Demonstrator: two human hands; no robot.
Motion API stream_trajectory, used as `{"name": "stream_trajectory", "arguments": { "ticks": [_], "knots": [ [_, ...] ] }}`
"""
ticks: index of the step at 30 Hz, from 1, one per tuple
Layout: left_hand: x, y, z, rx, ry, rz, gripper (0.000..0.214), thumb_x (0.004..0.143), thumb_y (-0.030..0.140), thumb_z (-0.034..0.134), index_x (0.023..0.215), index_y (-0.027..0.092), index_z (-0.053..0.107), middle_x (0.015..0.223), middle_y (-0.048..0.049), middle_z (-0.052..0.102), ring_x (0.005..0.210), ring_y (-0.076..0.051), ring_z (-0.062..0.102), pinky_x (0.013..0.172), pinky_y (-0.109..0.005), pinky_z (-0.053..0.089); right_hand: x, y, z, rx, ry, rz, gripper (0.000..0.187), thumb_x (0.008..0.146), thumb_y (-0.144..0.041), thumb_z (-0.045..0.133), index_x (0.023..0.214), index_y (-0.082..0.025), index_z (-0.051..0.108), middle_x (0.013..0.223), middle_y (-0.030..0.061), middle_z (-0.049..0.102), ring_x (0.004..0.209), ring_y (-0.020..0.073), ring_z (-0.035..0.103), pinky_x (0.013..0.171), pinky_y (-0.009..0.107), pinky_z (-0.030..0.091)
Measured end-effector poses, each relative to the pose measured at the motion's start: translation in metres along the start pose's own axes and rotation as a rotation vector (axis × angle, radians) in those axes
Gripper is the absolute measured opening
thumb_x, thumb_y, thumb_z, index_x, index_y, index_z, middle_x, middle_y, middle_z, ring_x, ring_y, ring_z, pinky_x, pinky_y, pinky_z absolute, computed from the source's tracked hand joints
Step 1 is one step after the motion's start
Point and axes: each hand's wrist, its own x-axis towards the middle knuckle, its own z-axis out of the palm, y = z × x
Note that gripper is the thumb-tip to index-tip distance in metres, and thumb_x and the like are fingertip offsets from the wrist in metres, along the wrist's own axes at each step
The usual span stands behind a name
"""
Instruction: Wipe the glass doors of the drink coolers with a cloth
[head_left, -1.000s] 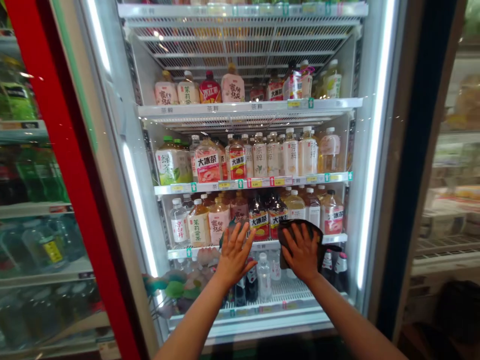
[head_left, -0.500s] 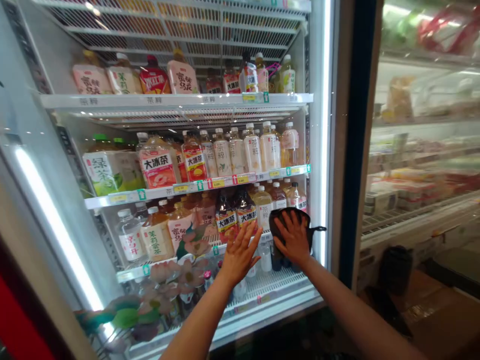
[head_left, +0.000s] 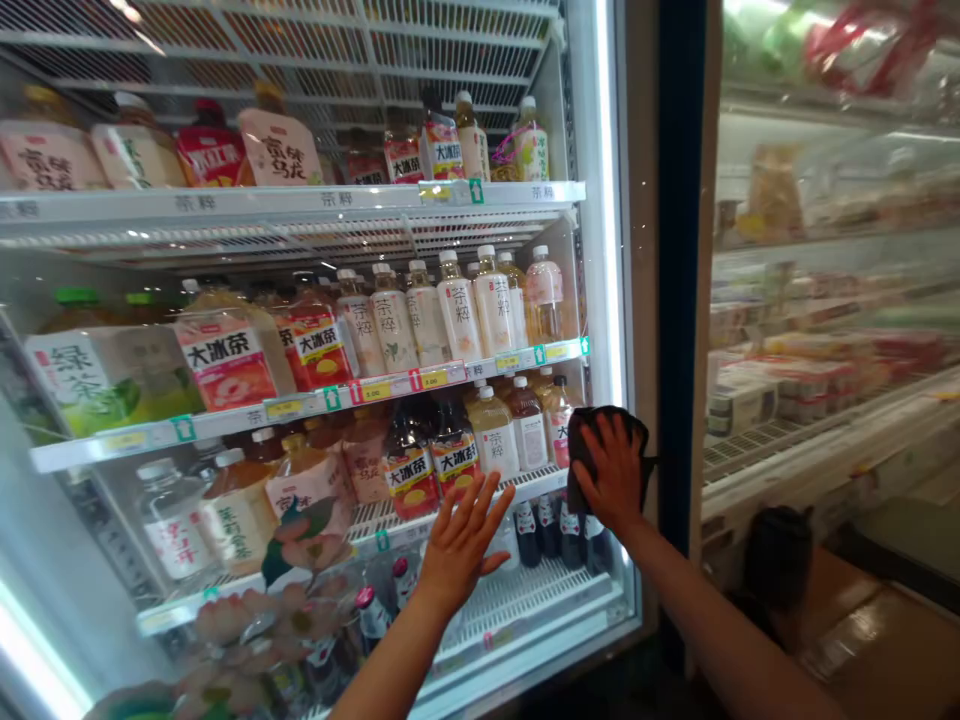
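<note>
With its fingers spread, my right hand [head_left: 614, 470] holds a black cloth [head_left: 643, 432] flat against the glass door of a lit drinks fridge, near the door's right side. My left hand [head_left: 459, 548] is open, palm toward the glass, left of and lower than the cloth; it holds nothing. Whether its palm touches the glass cannot be made out. Behind the glass stand bottles of tea, among them a light tea bottle [head_left: 495, 435] and dark iced tea bottles [head_left: 410, 468] between the two hands.
Wire shelves with a white front edge [head_left: 360, 198] carry several rows of bottles. Flower decorations [head_left: 300, 565] show at the lower left of the glass. To the right are a dark frame post [head_left: 679, 300], a second stocked chiller [head_left: 810, 375] and a cardboard box [head_left: 862, 650].
My right hand and the black cloth have shifted right across the glass, toward the door's right edge. The view has turned and moved closer to the shelves. My left hand stays open.
</note>
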Motion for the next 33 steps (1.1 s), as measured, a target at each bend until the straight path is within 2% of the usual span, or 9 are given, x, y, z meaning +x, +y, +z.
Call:
{"name": "stream_trajectory", "arguments": {
  "ticks": [5, 8, 11, 16, 23, 25, 28, 31, 33],
  "knots": [
    [0.002, 0.0, 0.001, 0.009, 0.059, -0.001, 0.1, 0.075, 0.074, 0.064, 0.156, 0.026, 0.03, 0.159, -0.0055, 0.038, 0.156, -0.022, 0.004, 0.128, -0.044, 0.001, -0.022, 0.007, 0.01, 0.002, 0.09, 0.229, 0.068, 0.098, -0.038, 0.04, 0.16, -0.023, 0.016, 0.164, 0.0149, 0.023, 0.151, 0.039, 0.016, 0.114, 0.071, 0.022],
    [0.002, -0.001, 0.004, -0.019, 0.088, -0.012, 0.101, 0.075, 0.074, 0.065, 0.157, 0.027, 0.027, 0.156, -0.0044, 0.045, 0.156, -0.02, 0.006, 0.128, -0.042, 0.001, -0.046, -0.004, 0.014, 0.004, 0.048, 0.217, 0.072, 0.098, -0.038, 0.041, 0.161, -0.024, 0.009, 0.165, 0.0157, 0.02, 0.151, 0.0406, 0.015, 0.113, 0.072, 0.021],
    [0.002, -0.003, 0.007, -0.052, 0.103, -0.024, 0.098, 0.078, 0.072, 0.063, 0.158, 0.028, 0.024, 0.154, -0.0041, 0.048, 0.156, -0.018, 0.007, 0.128, -0.04, 0.001, -0.02, -0.004, 0.011, 0.012, 0.054, 0.168, 0.071, 0.097, -0.038, 0.045, 0.16, -0.029, 0.014, 0.164, 0.0129, 0.025, 0.151, 0.0387, 0.02, 0.115, 0.069, 0.021],
    [0.004, -0.003, 0.009, -0.097, 0.133, -0.013, 0.092, 0.083, 0.067, 0.06, 0.158, 0.028, 0.024, 0.157, -0.0053, 0.043, 0.155, -0.02, 0.013, 0.128, -0.04, 0.002, 0.024, 0.015, 0.01, 0.024, 0.205, 0.356, 0.064, 0.098, -0.043, 0.041, 0.158, -0.029, 0.024, 0.161, 0.0106, 0.032, 0.149, 0.0351, 0.026, 0.117, 0.063, 0.022],
    [0.005, 0.003, 0.01, -0.155, 0.122, -0.008, 0.094, 0.084, 0.067, 0.06, 0.159, 0.031, 0.017, 0.166, -0.0054, 0.024, 0.153, -0.026, 0.02, 0.128, -0.043, 0.001, -0.118, 0.012, 0.051, 0.074, 0.263, 0.665, 0.063, 0.1, -0.047, 0.034, 0.158, -0.023, 0.025, 0.162, 0.015, 0.029, 0.151, 0.0356, 0.023, 0.116, 0.065, 0.023],
    [0.006, 0.005, 0.01, -0.174, 0.119, -0.007, 0.1, 0.082, 0.066, 0.064, 0.16, 0.03, 0.014, 0.167, -0.0063, 0.02, 0.153, -0.028, 0.019, 0.128, -0.045, 0.0, -0.132, 0.016, 0.053, 0.103, 0.221, 0.715, 0.065, 0.101, -0.047, 0.032, 0.159, -0.02, 0.024, 0.163, 0.0168, 0.025, 0.152, 0.0356, 0.02, 0.116, 0.065, 0.023],
    [0.003, 0.01, 0.011, -0.191, 0.118, -0.005, 0.104, 0.08, 0.061, 0.069, 0.16, 0.028, 0.013, 0.167, -0.0079, 0.019, 0.153, -0.029, 0.018, 0.128, -0.045, 0.0, -0.104, 0.019, 0.044, 0.168, 0.177, 0.682, 0.063, 0.101, -0.044, 0.029, 0.159, -0.022, 0.022, 0.165, 0.0148, 0.023, 0.153, 0.0345, 0.015, 0.116, 0.064, 0.023],
    [-0.016, 0.02, 0.012, -0.19, 0.102, -0.061, 0.098, 0.084, 0.054, 0.068, 0.16, 0.03, 0.012, 0.166, -0.0067, 0.02, 0.153, -0.027, 0.02, 0.128, -0.046, -0.001, -0.073, 0.011, 0.032, 0.224, 0.139, 0.486, 0.059, 0.101, -0.036, 0.027, 0.159, -0.029, 0.021, 0.167, 0.0083, 0.021, 0.154, 0.0309, 0.012, 0.117, 0.061, 0.027],
    [-0.039, 0.028, 0.013, -0.186, 0.1, -0.134, 0.092, 0.086, 0.049, 0.067, 0.159, 0.033, 0.013, 0.166, -0.0059, 0.02, 0.154, -0.027, 0.018, 0.127, -0.049, -0.003, -0.077, 0.005, 0.027, 0.225, 0.109, 0.35, 0.059, 0.1, -0.033, 0.032, 0.158, -0.029, 0.025, 0.166, 0.0077, 0.023, 0.153, 0.0299, 0.016, 0.117, 0.058, 0.029]
  ]
}}
